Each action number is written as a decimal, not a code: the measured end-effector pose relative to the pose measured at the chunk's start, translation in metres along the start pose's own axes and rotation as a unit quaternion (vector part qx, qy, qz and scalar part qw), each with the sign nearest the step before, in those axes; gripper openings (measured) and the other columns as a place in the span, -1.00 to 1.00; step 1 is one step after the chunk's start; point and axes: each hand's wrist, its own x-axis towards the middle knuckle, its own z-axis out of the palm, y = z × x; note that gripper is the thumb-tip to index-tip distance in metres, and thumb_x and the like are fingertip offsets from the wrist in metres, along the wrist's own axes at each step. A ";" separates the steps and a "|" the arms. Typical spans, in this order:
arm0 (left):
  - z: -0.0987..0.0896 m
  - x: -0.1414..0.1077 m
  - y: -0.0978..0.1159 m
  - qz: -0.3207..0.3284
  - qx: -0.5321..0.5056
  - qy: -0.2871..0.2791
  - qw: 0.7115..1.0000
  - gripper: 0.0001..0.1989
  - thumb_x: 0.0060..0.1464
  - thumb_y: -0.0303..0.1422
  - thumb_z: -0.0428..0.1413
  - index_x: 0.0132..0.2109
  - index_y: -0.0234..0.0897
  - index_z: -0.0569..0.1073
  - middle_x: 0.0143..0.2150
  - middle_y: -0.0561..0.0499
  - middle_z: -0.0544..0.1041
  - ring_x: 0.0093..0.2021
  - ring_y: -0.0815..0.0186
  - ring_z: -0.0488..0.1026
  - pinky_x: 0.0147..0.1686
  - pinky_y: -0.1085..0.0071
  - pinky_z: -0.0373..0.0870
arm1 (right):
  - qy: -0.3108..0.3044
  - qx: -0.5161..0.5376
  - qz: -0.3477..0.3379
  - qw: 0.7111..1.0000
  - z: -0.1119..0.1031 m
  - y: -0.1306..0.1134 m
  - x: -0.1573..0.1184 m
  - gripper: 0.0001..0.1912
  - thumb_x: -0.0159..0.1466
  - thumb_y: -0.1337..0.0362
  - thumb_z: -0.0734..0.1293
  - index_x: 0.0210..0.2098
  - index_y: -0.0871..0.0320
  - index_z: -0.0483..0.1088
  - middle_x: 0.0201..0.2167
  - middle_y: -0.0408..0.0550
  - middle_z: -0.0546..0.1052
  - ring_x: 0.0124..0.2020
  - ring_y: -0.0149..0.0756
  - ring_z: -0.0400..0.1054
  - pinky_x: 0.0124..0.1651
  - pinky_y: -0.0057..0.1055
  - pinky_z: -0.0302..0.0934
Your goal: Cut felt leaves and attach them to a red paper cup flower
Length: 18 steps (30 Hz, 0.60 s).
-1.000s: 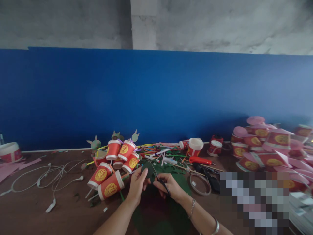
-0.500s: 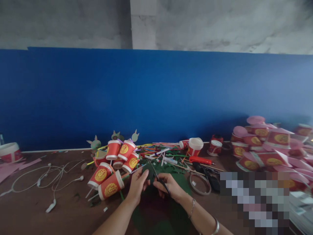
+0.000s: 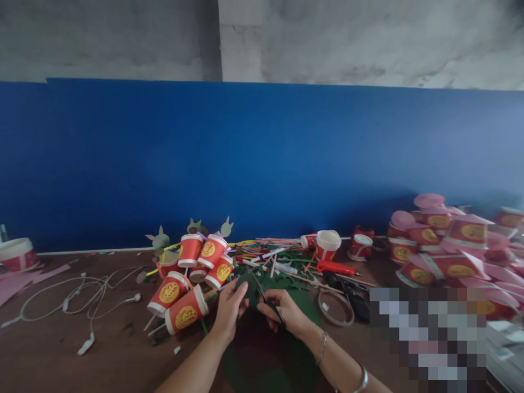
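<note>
The left hand pinches green paper, the right hand grips scissors; slipping this close could nick the left thumb.

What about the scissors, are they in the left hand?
No, the right hand holds the scissors; the left hand holds green paper.

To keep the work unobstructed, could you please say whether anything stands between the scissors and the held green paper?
Nothing visible does: the scissors in the right hand reach the green paper held in the left hand.
</note>
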 end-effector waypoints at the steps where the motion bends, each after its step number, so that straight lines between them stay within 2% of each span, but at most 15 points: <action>1: 0.000 0.000 0.000 0.000 -0.002 0.001 1.000 -0.67 -0.08 -0.12 0.15 -0.47 -0.32 0.33 -0.73 0.22 0.21 -0.76 0.59 0.02 -0.77 0.65 -0.13 | -0.001 0.000 -0.001 1.000 0.000 0.000 0.000 -0.61 -0.02 0.01 0.39 -0.50 0.22 0.29 -0.81 -0.31 0.26 -0.81 -0.55 0.11 -0.76 -0.62 0.04; 10: 0.001 0.000 0.002 -0.010 0.005 -0.034 0.999 -0.69 -0.08 -0.16 0.16 -0.48 -0.32 0.30 -0.71 0.23 0.16 -0.73 0.60 -0.01 -0.74 0.65 -0.17 | -0.004 0.020 -0.007 1.000 0.001 -0.006 -0.003 -0.63 -0.01 0.03 0.39 -0.48 0.24 0.31 -0.78 -0.26 0.33 -0.76 -0.52 0.18 -0.70 -0.60 0.09; 18: 0.001 -0.002 0.002 -0.013 -0.005 -0.018 1.000 -0.70 -0.07 -0.18 0.15 -0.47 -0.33 0.30 -0.69 0.24 0.15 -0.71 0.61 -0.01 -0.73 0.67 -0.14 | -0.005 0.013 -0.007 1.000 0.000 -0.003 -0.001 -0.67 0.01 0.07 0.39 -0.50 0.23 0.30 -0.81 -0.30 0.28 -0.80 -0.55 0.12 -0.75 -0.63 0.04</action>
